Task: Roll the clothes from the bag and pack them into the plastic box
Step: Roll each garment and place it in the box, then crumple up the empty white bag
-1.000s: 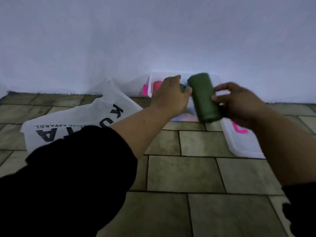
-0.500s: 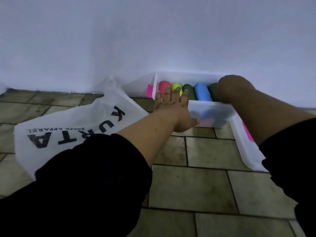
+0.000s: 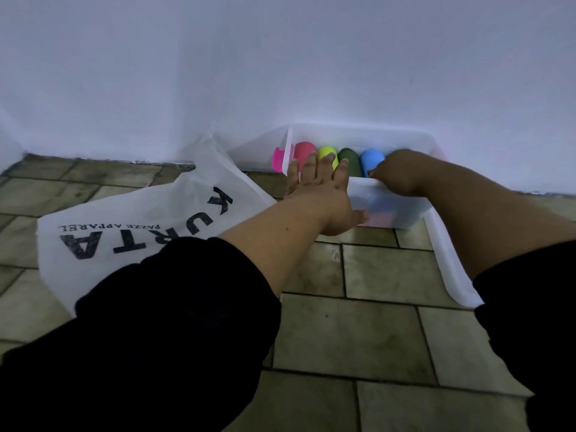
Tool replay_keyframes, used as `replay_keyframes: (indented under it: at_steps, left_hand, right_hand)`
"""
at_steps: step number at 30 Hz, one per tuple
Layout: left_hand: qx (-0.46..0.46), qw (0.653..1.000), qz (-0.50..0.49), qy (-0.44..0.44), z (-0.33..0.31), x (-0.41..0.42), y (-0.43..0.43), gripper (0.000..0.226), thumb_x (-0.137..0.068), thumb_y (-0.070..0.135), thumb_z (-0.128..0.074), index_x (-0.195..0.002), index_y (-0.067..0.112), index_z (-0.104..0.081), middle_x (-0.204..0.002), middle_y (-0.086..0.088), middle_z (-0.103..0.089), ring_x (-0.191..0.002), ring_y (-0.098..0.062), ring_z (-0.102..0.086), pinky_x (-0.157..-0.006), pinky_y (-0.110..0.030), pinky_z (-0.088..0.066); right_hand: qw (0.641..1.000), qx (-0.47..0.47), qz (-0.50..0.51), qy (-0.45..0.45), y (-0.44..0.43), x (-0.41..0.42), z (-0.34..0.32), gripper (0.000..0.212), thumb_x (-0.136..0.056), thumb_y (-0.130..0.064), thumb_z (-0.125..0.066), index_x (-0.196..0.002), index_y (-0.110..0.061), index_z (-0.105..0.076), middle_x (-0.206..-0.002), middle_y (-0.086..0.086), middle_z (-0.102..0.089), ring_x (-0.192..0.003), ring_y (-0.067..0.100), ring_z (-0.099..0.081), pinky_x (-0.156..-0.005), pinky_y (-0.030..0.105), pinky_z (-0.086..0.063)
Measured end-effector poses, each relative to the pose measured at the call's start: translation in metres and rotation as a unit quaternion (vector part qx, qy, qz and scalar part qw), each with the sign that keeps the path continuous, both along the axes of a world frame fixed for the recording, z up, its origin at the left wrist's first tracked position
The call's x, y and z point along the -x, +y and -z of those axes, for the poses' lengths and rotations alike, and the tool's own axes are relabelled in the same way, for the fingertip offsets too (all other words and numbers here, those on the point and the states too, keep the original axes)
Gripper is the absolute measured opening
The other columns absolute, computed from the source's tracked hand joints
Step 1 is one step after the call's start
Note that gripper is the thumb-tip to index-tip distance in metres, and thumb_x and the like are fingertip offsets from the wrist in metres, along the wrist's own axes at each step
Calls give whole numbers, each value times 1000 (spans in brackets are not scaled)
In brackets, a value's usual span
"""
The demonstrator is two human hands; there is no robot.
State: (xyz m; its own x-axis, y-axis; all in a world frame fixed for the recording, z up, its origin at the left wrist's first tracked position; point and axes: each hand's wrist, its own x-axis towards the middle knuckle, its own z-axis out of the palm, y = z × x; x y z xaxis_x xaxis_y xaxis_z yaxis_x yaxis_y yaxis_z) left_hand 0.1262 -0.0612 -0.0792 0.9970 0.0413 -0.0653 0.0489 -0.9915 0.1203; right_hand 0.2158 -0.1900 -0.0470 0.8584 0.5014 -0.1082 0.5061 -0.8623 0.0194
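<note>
Plastic box (image 3: 389, 210) sits upper centre, long axis across frame, both hands at it. My left hand (image 3: 318, 185) lies straight-fingered over its near rim; right hand (image 3: 396, 173) curls alongside, grasp not discernible.

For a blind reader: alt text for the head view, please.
Left hand lies flat on a plastic box of rolled clothes, pink, yellow, green and blue; the right hand curls over its rim. A white bag lies left.

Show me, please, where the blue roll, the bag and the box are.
blue roll (image 3: 372, 158): head view, on its rounded top.
bag (image 3: 131, 210): head view, on bare white plastic above the small lettering.
box (image 3: 389, 210): head view, on its near wall.
</note>
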Motion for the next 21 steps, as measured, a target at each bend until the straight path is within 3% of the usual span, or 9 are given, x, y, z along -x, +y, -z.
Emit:
replay_keyframes:
  at_steps: [5,7,8,10,11,13,15,18,21]
  left_hand:
    - [33,999,28,-26,-5,3,7,93,-84,67,-43,-151,20,1,-159,-2,6,-145,-24,12,-113,-49,9]
    - [56,994,35,-90,-7,16,16,88,-86,60,-46,-151,19,-3,-160,-2,4,-145,-23,10,-114,-48,6]
    - [72,988,21,-137,-3,21,20,85,-87,56,-46,-151,19,-4,-160,-1,3,-145,-22,10,-114,-47,7]
    - [102,965,-81,-229,10,41,36,81,-85,50,-41,-150,20,-5,-160,2,2,-145,-21,9,-114,-46,7]
    - [113,952,-147,-245,17,54,45,81,-83,49,-38,-150,20,-4,-160,1,2,-145,-21,9,-113,-47,6]
    - [121,947,-249,-165,32,77,63,82,-87,52,-35,-150,17,4,-159,-4,8,-145,-27,12,-113,-52,5]
    - [98,956,-277,-17,49,101,70,81,-91,57,-29,-149,15,10,-158,-9,14,-144,-32,15,-114,-56,7]
    - [61,971,-209,102,65,134,64,77,-92,62,-20,-150,19,8,-158,-10,15,-144,-32,12,-113,-58,4]
    - [45,985,-127,109,73,168,51,78,-89,66,-19,-150,25,7,-158,-6,14,-144,-30,13,-113,-57,7]
  right_hand:
    - [999,-32,30,-8,-9,-5,11,20,-94,-19,-36,-103,-12,-53,-113,24,-59,-101,37,-53,-91,44,-47]
    - [990,-120,48,-56,-12,0,15,25,-91,-22,-43,-108,-15,-59,-118,17,-60,-107,35,-53,-93,40,-46]
    - [969,-219,79,-84,-15,2,20,28,-88,-23,-48,-112,-16,-62,-122,13,-60,-112,32,-52,-94,36,-43]
    - [888,-415,93,-174,-19,23,25,34,-82,-19,-54,-113,-12,-64,-123,13,-59,-116,29,-51,-98,32,-37]
    - [853,-470,88,-211,-20,39,29,35,-78,-17,-55,-111,-9,-63,-120,14,-59,-115,30,-51,-98,32,-36]
    - [819,-522,77,-225,-20,73,43,35,-73,-15,-57,-106,-4,-62,-111,18,-59,-108,33,-53,-94,35,-38]
    - [828,-535,92,-140,-11,111,62,33,-75,-13,-62,-107,-4,-61,-109,18,-59,-106,34,-53,-94,38,-42]
    - [863,-490,125,11,4,157,84,39,-76,-14,-71,-114,-12,-59,-117,10,-58,-111,27,-54,-94,35,-44]
    - [847,-485,177,127,12,181,82,65,-72,-36,-76,-128,-19,-50,-132,6,-52,-115,22,-52,-86,28,-42]
